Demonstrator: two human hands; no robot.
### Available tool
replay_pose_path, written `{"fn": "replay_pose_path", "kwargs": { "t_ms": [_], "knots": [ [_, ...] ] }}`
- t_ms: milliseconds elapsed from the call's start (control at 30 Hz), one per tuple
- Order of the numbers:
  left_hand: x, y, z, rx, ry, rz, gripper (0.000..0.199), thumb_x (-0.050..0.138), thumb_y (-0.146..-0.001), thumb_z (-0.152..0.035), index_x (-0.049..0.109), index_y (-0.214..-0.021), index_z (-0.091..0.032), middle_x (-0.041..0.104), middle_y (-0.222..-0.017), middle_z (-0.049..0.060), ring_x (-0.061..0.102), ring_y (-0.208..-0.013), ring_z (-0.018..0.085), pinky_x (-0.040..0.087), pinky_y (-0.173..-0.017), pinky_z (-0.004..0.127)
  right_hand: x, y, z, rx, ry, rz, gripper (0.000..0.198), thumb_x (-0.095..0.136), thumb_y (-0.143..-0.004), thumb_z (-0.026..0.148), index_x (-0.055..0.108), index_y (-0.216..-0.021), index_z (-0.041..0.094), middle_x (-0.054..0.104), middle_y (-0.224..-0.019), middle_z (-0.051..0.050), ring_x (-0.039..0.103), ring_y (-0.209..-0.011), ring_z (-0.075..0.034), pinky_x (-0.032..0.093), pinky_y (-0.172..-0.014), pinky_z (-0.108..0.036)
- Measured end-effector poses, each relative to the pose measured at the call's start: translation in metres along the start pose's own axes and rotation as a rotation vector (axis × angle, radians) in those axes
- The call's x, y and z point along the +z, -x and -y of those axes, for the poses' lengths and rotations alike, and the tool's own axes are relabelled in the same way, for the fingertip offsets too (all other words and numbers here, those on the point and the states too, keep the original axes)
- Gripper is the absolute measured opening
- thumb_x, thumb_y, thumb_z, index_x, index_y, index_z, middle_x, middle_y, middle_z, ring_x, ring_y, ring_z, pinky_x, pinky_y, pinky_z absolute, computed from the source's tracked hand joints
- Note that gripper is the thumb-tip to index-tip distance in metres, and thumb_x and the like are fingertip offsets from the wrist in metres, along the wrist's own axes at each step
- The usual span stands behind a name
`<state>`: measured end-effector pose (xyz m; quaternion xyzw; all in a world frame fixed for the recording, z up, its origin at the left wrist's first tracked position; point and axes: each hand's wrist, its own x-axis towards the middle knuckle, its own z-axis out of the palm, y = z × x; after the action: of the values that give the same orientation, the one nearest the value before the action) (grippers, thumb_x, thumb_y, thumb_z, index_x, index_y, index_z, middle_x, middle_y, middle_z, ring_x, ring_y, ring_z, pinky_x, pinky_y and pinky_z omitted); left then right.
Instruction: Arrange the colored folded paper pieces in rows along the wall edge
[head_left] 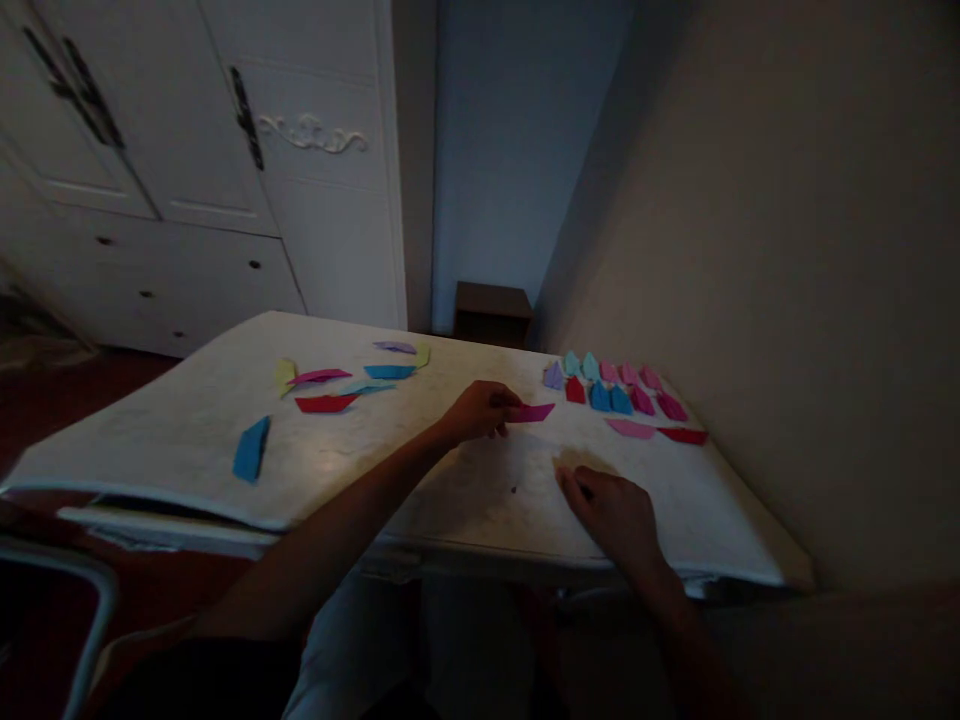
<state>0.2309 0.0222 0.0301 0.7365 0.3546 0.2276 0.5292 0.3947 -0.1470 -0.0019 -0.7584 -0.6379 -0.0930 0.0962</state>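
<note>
My left hand (484, 408) pinches one end of a magenta folded paper strip (534, 412), holding it above the middle of the table. The strip has pointed, boat-like ends. Lower and to the right, my right hand (615, 505) rests at the tabletop with its fingers curled; whether anything is in them is hidden. At the right, small folded paper pieces (600, 396) in teal, pink, blue, red and lilac stand in rows. A pink strip (630, 428) and a red strip (682, 436) lie in front of them.
On the left of the white table (187, 410) lie more strips, including a blue one (251, 448) and a red one (325, 404). A tiny dark speck (514, 490) sits between my hands. A wall (787, 300) borders the right side; a white wardrobe (330, 210) stands behind.
</note>
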Motion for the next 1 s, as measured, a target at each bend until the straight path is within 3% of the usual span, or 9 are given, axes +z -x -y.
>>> {"fn": "replay_pose_path", "kwargs": {
  "t_ms": [167,300,433,567,700,800,1000],
  "knots": [
    [0.057,-0.050,-0.012,0.007,-0.116,0.048,0.014,0.061,-0.080,-0.010,0.070,-0.090,-0.007,0.069,-0.067,0.004,0.061,-0.046,0.009,0.044,-0.042,0.015,0.001,-0.002,-0.001,-0.019,-0.064,-0.027,0.045,0.041,-0.099,0.040,0.065,-0.066,0.020,0.071,-0.065,-0.003,0.064,-0.060,-0.015,0.026,-0.055,-0.027],
    [0.081,-0.075,-0.009,0.035,-0.198,0.042,0.018,0.062,-0.078,-0.013,0.072,-0.092,-0.009,0.071,-0.070,0.006,0.062,-0.046,0.011,0.043,-0.039,0.016,0.001,-0.003,-0.004,-0.032,-0.110,-0.021,0.043,0.042,-0.099,0.038,0.065,-0.067,0.020,0.071,-0.066,-0.002,0.063,-0.060,-0.013,0.026,-0.055,-0.026],
    [0.084,-0.080,-0.005,0.062,-0.265,0.032,0.018,0.061,-0.079,-0.017,0.073,-0.093,-0.012,0.071,-0.075,0.006,0.062,-0.047,0.011,0.042,-0.039,0.016,0.000,-0.004,-0.004,-0.040,-0.144,-0.007,0.044,0.043,-0.099,0.038,0.064,-0.066,0.019,0.070,-0.065,-0.002,0.061,-0.059,-0.012,0.025,-0.055,-0.026],
    [0.081,-0.076,-0.003,0.078,-0.287,0.003,0.025,0.058,-0.084,-0.021,0.070,-0.105,-0.013,0.072,-0.081,0.006,0.063,-0.050,0.011,0.046,-0.045,0.018,-0.001,-0.005,-0.003,-0.049,-0.166,-0.011,0.044,0.043,-0.099,0.038,0.063,-0.065,0.019,0.069,-0.064,-0.002,0.061,-0.058,-0.012,0.024,-0.055,-0.027],
    [0.081,-0.073,0.000,0.181,-0.336,-0.046,0.030,0.065,-0.082,-0.029,0.068,-0.109,-0.016,0.068,-0.109,0.009,0.069,-0.085,0.019,0.054,-0.073,0.026,-0.001,-0.005,-0.003,-0.068,-0.165,-0.026,0.045,0.041,-0.100,0.038,0.063,-0.065,0.019,0.069,-0.064,-0.002,0.061,-0.058,-0.013,0.025,-0.056,-0.027],
    [0.084,-0.070,0.001,0.317,-0.501,-0.055,0.035,0.068,-0.080,-0.034,0.068,-0.112,-0.020,0.064,-0.119,0.009,0.062,-0.107,0.025,0.048,-0.092,0.032,-0.001,-0.005,-0.003,-0.063,-0.154,-0.025,0.045,0.041,-0.099,0.037,0.063,-0.065,0.019,0.068,-0.063,-0.002,0.061,-0.058,-0.013,0.026,-0.056,-0.027],
    [0.092,-0.065,-0.002,0.320,-0.719,-0.038,0.034,0.063,-0.084,-0.041,0.067,-0.113,-0.023,0.062,-0.120,0.009,0.063,-0.101,0.026,0.049,-0.084,0.033,0.000,-0.004,-0.004,-0.072,-0.152,-0.039,0.042,0.042,-0.099,0.036,0.063,-0.066,0.019,0.068,-0.063,-0.002,0.060,-0.058,-0.013,0.026,-0.056,-0.026]
  ]
}}
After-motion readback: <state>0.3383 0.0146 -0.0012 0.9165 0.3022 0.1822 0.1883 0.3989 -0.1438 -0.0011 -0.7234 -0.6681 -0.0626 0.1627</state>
